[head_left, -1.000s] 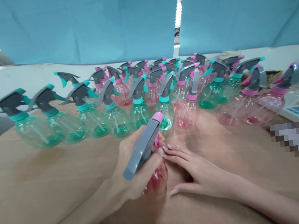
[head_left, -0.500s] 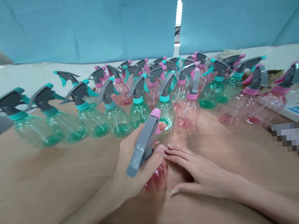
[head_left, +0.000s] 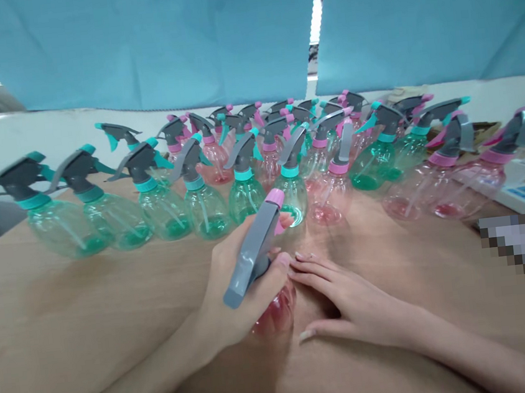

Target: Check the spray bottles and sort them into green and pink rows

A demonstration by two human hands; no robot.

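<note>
My left hand (head_left: 235, 293) is wrapped round the neck of a pink spray bottle (head_left: 274, 311) that stands on the brown table (head_left: 69, 317). Its grey trigger head (head_left: 255, 247) with a pink nozzle points away from me. My right hand (head_left: 349, 303) lies beside the bottle on its right, fingers stretched out and close together, fingertips touching the bottle's side. The thumb is spread toward me. Part of the bottle's body is hidden behind my left hand.
Several green spray bottles (head_left: 207, 208) and pink spray bottles (head_left: 412, 196) stand in rows across the table behind my hands. A white power strip (head_left: 524, 191) lies at the right edge. Blue curtains (head_left: 157, 45) hang behind a white ledge.
The trigger head has shifted slightly up and to the right in my left hand. My right hand has stayed in place.
</note>
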